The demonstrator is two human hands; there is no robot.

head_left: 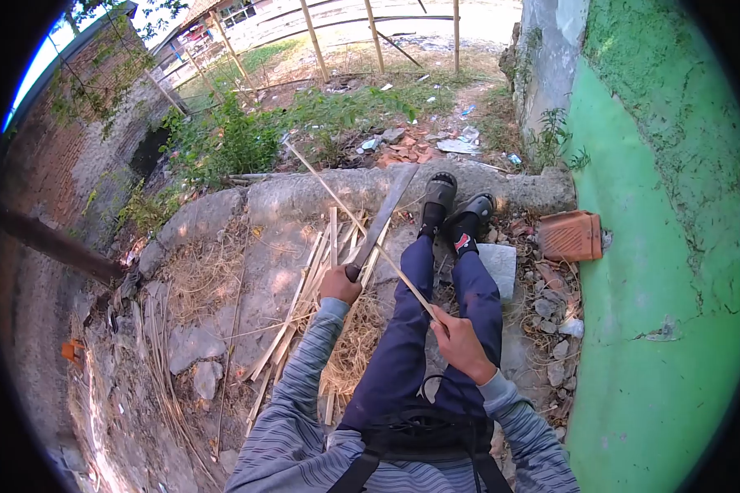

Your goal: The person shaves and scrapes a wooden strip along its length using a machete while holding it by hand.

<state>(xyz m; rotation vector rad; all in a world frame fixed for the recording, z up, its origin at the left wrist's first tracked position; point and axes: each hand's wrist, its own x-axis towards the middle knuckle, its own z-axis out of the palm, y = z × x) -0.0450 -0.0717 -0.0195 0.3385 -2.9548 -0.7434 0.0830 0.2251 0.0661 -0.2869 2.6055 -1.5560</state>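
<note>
My left hand (339,284) is wrapped round the dark handle of a machete (386,212), whose long blade points forward and slightly right. In my right hand (460,345), closed over my thigh, is the near end of a thin bamboo strip (329,191). The strip slants forward and left, crossing the machete blade; whether the two touch I cannot tell. Beneath my left hand lies a pile of split bamboo strips (292,324). Pale shavings (355,345) are heaped between that pile and my left leg.
My outstretched legs (403,329) end in sandals (441,191) against a low stone ledge (304,197). On the right, a green wall (649,329) rises beside rubble (551,308), a terracotta tile (569,237) and a pale block (498,269). A dark pole (62,248) crosses the left side.
</note>
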